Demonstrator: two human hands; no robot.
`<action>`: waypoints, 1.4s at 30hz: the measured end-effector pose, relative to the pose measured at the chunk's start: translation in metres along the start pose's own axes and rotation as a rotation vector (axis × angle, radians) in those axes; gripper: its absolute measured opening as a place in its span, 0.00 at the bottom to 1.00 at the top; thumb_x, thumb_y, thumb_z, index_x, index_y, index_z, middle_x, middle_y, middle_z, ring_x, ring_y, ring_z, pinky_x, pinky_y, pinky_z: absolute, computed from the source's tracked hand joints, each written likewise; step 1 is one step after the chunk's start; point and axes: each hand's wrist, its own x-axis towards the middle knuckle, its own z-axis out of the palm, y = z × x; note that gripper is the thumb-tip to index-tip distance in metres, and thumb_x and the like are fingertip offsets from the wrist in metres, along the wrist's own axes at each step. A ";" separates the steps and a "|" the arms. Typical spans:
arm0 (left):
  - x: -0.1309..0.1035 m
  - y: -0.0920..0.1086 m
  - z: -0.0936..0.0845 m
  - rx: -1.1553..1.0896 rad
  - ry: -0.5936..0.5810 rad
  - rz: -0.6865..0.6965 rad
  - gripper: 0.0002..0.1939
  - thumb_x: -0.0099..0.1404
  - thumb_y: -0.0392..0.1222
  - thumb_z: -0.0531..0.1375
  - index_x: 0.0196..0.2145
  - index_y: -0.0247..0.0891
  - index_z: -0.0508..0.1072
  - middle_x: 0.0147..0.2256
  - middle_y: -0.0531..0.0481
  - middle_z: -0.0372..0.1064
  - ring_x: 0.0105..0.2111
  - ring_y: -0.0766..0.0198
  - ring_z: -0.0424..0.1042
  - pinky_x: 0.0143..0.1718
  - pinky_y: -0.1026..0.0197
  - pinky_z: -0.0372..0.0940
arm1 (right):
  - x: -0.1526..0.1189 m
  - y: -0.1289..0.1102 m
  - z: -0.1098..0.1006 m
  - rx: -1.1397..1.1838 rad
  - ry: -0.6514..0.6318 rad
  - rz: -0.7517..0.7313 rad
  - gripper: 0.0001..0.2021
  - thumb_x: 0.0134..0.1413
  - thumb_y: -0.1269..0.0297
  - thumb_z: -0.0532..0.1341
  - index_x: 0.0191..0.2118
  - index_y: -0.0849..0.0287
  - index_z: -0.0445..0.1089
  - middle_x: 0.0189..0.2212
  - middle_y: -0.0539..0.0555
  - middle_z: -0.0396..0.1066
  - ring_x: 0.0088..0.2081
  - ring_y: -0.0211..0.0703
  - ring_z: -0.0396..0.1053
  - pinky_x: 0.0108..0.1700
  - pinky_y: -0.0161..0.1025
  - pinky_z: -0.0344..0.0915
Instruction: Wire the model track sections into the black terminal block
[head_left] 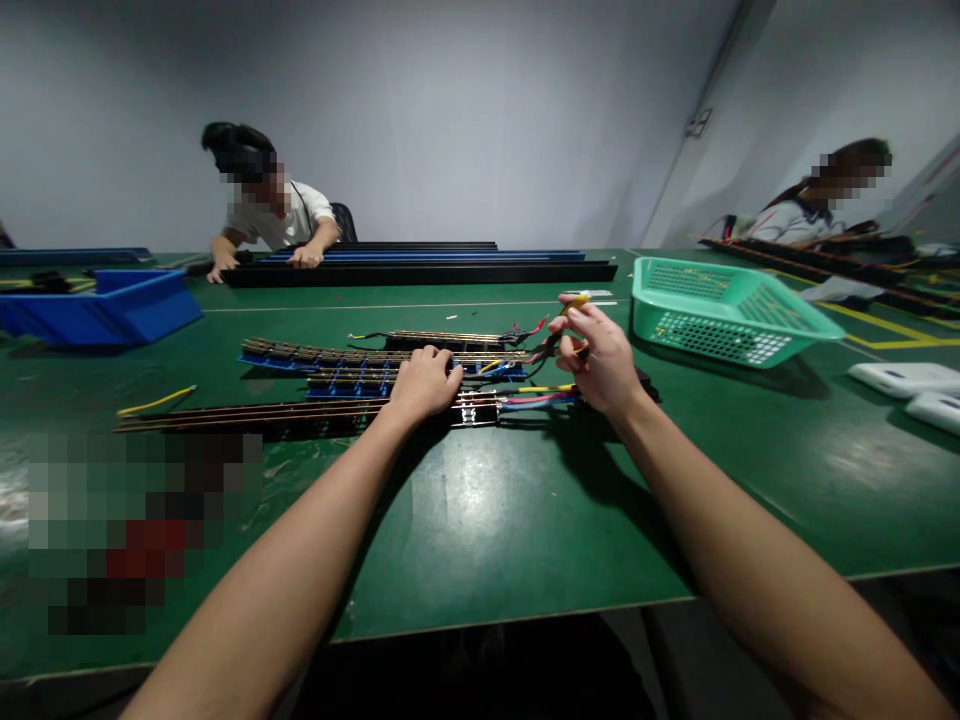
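Observation:
Several long black and blue strips with copper-coloured bars lie side by side on the green table. My left hand [427, 382] lies over them, fingers bent down onto a blue strip [330, 358] with copper bars; the fingertips are partly hidden. Closest to me, a longer black strip [255, 415] passes under that wrist, with pink and blue wires [536, 402] at its right end. My right hand [604, 360] is raised beyond the strips' right ends. Its fingers are closed around dark wires [546, 348], and a yellow wire end [576, 303] shows at the fingertips.
A green perforated basket [731, 312] stands at the right, a blue bin [112, 310] at the left. Beyond lie long black rails [420, 273], where a person in white handles them. Another person sits far right. White devices [904, 380] rest near the right edge.

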 end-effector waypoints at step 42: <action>0.001 -0.001 0.002 0.034 0.014 0.010 0.22 0.72 0.50 0.49 0.54 0.37 0.72 0.52 0.39 0.67 0.53 0.49 0.65 0.52 0.50 0.62 | 0.068 0.041 -0.004 0.050 0.204 0.015 0.16 0.50 0.72 0.59 0.45 0.52 0.60 0.36 0.46 0.69 0.20 0.27 0.58 0.21 0.27 0.55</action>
